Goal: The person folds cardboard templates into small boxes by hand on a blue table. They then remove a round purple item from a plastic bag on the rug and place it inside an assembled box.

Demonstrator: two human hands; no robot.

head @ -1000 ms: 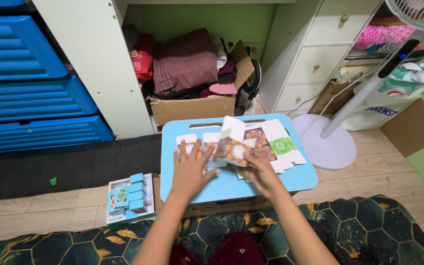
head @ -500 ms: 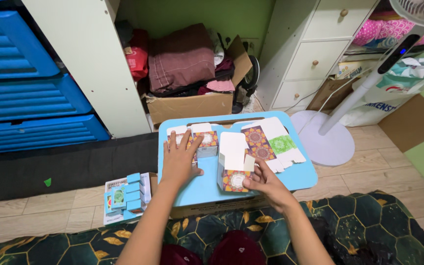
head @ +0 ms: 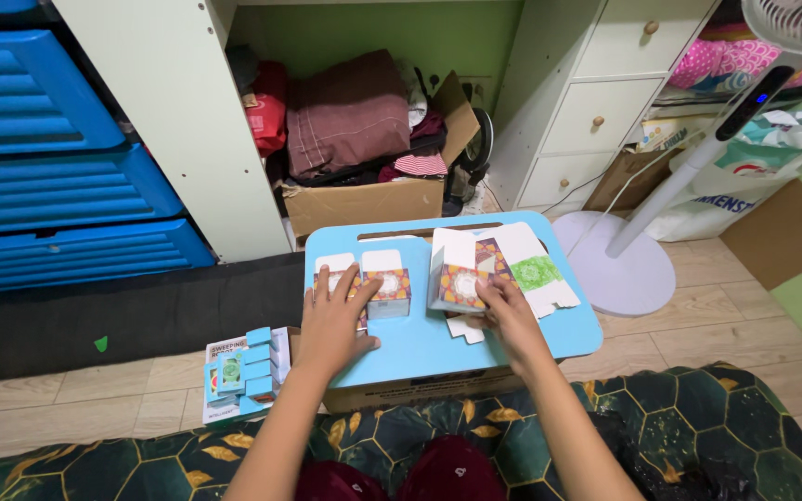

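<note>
A small light blue table (head: 424, 345) stands in front of me. My left hand (head: 333, 318) lies flat on it, fingers spread, touching two small patterned boxes (head: 384, 282) that stand with white lids up. My right hand (head: 505, 311) grips a third folded patterned box (head: 455, 274) with its white flap raised, held at the table's middle. Flat unfolded box blanks (head: 529, 269) with purple and green patterns lie under and right of that box.
A stack of small blue boxes (head: 245, 371) sits on the floor at the left. Behind the table are a cardboard box of clothes (head: 364, 199), blue drawers (head: 58, 176), white drawers (head: 596, 116) and a standing fan's base (head: 619, 269). A dark patterned mat (head: 698, 427) covers the floor near me.
My right hand has carried the folded box from the table's near edge up to its middle, over the flat blanks. My left hand has stayed by the two boxes.
</note>
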